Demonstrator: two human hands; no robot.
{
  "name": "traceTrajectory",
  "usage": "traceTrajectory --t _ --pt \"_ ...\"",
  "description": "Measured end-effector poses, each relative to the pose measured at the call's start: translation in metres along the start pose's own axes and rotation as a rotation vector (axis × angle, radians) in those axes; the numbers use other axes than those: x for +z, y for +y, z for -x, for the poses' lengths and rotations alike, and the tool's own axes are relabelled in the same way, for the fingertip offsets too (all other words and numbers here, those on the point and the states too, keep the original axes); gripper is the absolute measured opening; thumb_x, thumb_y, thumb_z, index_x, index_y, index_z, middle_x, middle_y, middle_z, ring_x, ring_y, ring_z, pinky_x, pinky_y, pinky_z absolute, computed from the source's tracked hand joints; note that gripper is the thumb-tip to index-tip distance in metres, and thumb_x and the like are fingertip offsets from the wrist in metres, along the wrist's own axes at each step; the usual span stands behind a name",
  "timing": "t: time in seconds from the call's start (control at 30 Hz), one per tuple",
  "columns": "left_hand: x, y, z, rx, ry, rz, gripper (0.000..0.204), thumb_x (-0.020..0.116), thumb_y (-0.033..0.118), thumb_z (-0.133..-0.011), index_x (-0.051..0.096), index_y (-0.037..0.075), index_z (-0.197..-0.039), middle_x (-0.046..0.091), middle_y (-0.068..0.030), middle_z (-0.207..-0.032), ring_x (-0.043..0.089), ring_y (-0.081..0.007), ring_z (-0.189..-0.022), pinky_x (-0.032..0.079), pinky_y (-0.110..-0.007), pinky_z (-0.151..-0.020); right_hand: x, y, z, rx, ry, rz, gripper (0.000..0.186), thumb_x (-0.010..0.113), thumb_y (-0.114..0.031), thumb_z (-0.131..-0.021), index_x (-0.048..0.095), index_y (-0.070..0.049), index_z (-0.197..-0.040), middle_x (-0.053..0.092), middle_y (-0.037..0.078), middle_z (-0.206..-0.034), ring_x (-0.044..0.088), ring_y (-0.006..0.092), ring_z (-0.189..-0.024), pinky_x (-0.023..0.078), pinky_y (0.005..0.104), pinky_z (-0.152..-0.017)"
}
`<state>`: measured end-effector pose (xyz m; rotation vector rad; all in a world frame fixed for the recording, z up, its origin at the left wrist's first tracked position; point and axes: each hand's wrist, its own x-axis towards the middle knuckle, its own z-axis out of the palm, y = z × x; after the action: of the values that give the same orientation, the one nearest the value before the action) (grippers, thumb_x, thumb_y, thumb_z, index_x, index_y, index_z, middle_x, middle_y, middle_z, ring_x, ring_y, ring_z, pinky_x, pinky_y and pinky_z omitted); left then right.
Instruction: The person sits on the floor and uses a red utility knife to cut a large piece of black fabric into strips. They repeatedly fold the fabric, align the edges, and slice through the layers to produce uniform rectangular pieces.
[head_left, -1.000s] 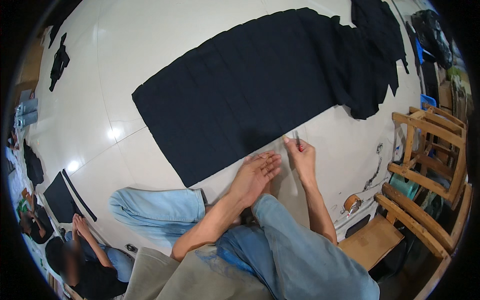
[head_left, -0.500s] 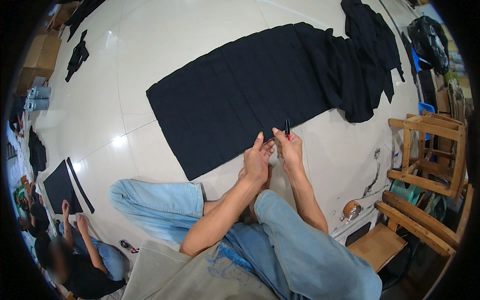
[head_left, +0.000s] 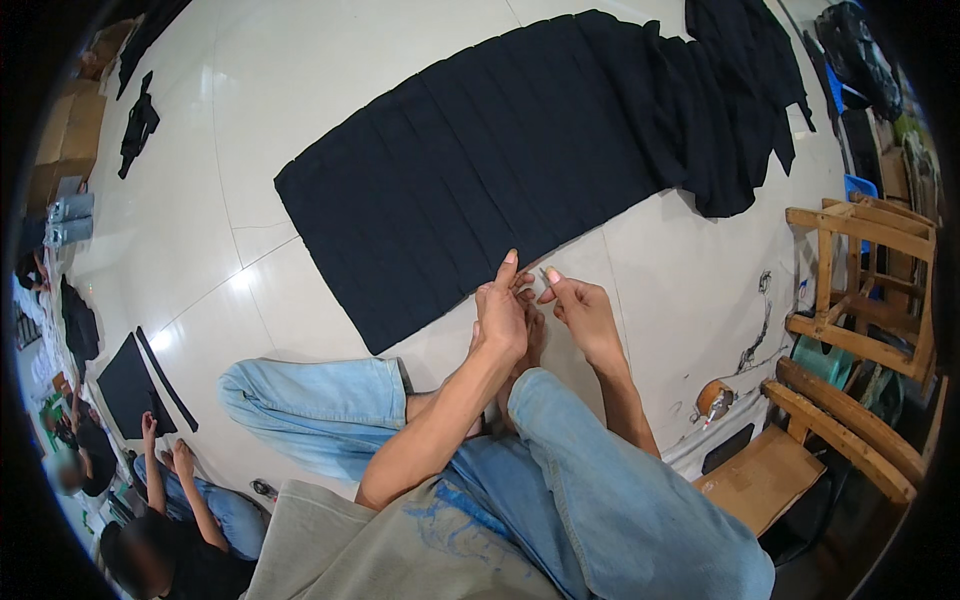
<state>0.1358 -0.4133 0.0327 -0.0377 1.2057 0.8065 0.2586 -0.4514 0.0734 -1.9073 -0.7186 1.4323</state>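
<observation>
Hands meet just above our raised knee, close to the near edge of the long black cloth (head_left: 520,170) spread on the pale tiled floor (head_left: 300,90). Our left hand (head_left: 502,312) is loosely curled with the forefinger sticking up; whether it grips anything we cannot tell. Our right hand (head_left: 583,310) pinches a small thin tool (head_left: 546,276) between thumb and fingertips, the other fingers folded in; the tool is too small to name. Half a second ago both hands lay farther out, touching the cloth's edge; now they sit drawn back toward us, just off the cloth, over bare tile and our foot. A second ago the left hand lay flat and spread on the floor; now it is lifted and half closed. The cloth lies as it did, its far end bunched toward the upper right. Wooden chairs (head_left: 860,290) stand at our right, and another person (head_left: 160,520) sits at the lower left.
</observation>
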Motion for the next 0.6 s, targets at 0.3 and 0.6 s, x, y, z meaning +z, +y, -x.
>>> traceTrajectory --t 0.3,0.6 --pt "0.005 0.008 0.007 0.043 -0.056 0.052 0.038 0.074 0.037 -0.093 0.068 0.000 -0.086 0.067 -0.0074 -0.084 0.063 -0.0162 -0.072 0.049 -0.029 -0.070 0.008 -0.004 -0.013 0.054 -0.061 -0.047 0.050 0.062 -0.045 -0.099 0.071 0.000 -0.078 0.056 0.002 -0.063 0.050 0.0084 -0.061 0.038 0.0263 -0.055" --pt "0.000 0.005 0.002 0.027 -0.075 0.033 0.039 0.074 0.036 -0.094 0.069 -0.001 -0.084 0.067 -0.0079 -0.078 0.063 -0.0150 -0.070 0.049 -0.028 -0.070 0.012 -0.005 -0.013 0.030 -0.045 -0.087 0.048 0.063 -0.041 -0.100 0.071 -0.001 -0.077 0.061 0.002 -0.066 0.051 0.0082 -0.061 0.040 0.0256 -0.056"
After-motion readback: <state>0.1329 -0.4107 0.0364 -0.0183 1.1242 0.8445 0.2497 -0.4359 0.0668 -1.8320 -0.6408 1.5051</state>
